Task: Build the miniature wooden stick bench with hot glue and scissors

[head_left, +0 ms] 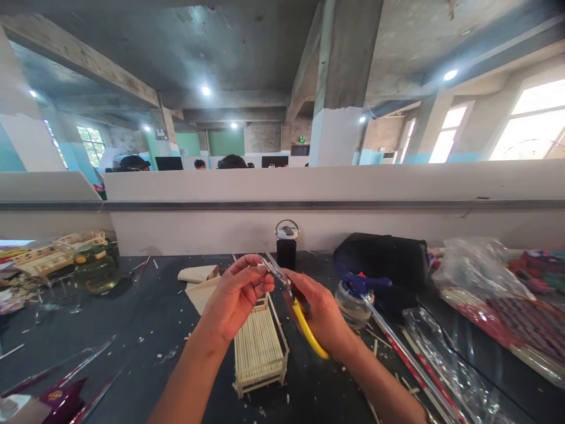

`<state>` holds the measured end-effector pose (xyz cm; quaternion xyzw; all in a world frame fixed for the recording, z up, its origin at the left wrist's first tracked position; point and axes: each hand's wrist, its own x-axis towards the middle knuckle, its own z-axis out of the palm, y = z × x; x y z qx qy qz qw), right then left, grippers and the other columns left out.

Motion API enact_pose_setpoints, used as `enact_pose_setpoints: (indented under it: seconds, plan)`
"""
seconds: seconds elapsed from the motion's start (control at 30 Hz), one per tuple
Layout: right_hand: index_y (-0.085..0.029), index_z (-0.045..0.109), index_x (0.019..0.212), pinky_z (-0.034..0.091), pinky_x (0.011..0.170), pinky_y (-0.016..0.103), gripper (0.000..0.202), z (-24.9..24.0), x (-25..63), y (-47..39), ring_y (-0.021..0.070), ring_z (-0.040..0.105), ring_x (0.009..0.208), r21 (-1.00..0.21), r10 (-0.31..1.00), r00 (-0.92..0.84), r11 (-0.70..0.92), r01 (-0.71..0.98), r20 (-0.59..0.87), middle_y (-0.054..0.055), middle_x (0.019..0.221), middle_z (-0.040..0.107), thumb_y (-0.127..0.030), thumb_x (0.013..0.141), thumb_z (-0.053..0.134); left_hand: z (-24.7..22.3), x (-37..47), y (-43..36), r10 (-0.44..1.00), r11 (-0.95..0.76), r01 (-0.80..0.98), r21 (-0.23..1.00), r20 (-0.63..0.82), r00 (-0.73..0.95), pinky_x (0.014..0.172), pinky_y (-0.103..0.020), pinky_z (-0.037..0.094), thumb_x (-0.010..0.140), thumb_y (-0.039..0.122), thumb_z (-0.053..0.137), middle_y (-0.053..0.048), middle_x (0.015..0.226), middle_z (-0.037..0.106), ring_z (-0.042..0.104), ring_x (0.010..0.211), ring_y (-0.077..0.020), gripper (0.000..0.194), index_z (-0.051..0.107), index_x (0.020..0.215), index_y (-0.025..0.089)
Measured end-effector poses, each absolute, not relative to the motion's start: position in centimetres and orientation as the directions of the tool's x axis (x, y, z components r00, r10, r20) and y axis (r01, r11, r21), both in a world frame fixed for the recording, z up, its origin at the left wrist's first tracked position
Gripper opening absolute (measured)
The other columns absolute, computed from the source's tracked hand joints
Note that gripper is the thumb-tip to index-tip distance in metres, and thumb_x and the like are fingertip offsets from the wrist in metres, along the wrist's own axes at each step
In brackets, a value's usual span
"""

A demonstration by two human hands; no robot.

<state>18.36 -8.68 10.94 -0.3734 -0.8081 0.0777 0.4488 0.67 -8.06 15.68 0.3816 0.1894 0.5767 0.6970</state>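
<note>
My right hand point(318, 303) is closed around a pair of pliers with yellow handles point(309, 335), their metal jaws pointing up and to the left. Facing it, my left hand point(238, 291) pinches a small pale piece of stick point(263, 267) between thumb and forefinger, right at the jaws. Whether the jaws touch the piece, I cannot tell. Below both hands a small bed-like frame made of thin wooden sticks point(259, 347) stands on the dark table point(145, 365). Part of its far end is hidden by my hands.
Beyond my hands stands a black device with a handle point(286, 250). On the right are a blue glue gun point(364, 284), a glass jar point(353, 309), a black bag point(384, 259) and plastic packets point(485, 271). Folded beige paper point(200, 274) and a stick model point(62, 253) lie left.
</note>
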Motion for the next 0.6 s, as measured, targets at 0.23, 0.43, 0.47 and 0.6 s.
enact_pose_setpoints:
  seconds: [0.23, 0.43, 0.47, 0.6]
  plan:
    - [-0.021, 0.051, 0.131, 0.046, 0.066, 0.027, 0.052, 11.45, 18.68, -8.87, 0.0174, 0.057, 0.075, -0.362, 0.670, -0.310, 0.666, 0.652, 0.675, 0.005, 0.091, 0.063, -0.010, 0.080, 0.051, 15.55, 0.81, -8.25, 0.931, 0.082, -0.610, 0.788, 0.159, 0.330, 0.059, -0.019, 0.058, 0.067, 0.012, 0.077, -0.001, 0.067, 0.070, 0.067, 0.059, -0.0104, 0.018, 0.069, 0.083, 0.012]
    - [-0.019, 0.051, 0.132, 0.046, 0.067, 0.028, 0.054, 11.50, 18.79, -8.87, 0.0169, 0.055, 0.074, -0.354, 0.685, -0.323, 0.653, 0.669, 0.653, 0.005, 0.089, 0.061, -0.010, 0.078, 0.054, 15.54, 0.66, -8.24, 0.910, 0.087, -0.569, 0.818, 0.168, 0.379, 0.054, -0.017, 0.054, 0.068, 0.011, 0.077, 0.000, 0.065, 0.069, 0.063, 0.053, -0.0082, 0.014, 0.070, 0.079, 0.013]
    - [-0.019, 0.051, 0.132, 0.046, 0.067, 0.029, 0.055, 11.56, 18.80, -8.86, 0.0170, 0.055, 0.074, -0.356, 0.689, -0.325, 0.651, 0.670, 0.648, 0.005, 0.088, 0.061, -0.010, 0.078, 0.054, 15.52, 0.63, -8.20, 0.910, 0.086, -0.575, 0.814, 0.170, 0.377, 0.054, -0.016, 0.054, 0.068, 0.010, 0.077, 0.000, 0.065, 0.069, 0.063, 0.053, -0.0076, 0.013, 0.070, 0.078, 0.013]
    - [-0.018, 0.052, 0.132, 0.048, 0.070, 0.031, 0.060, 11.79, 18.87, -8.78, 0.0184, 0.055, 0.078, -0.353, 0.688, -0.338, 0.657, 0.667, 0.641, 0.006, 0.091, 0.061, -0.007, 0.074, 0.056, 15.37, 0.49, -7.98, 0.914, 0.089, -0.594, 0.800, 0.170, 0.367, 0.056, -0.015, 0.053, 0.067, 0.010, 0.078, 0.000, 0.069, 0.070, 0.064, 0.054, -0.0068, 0.015, 0.069, 0.079, 0.014]
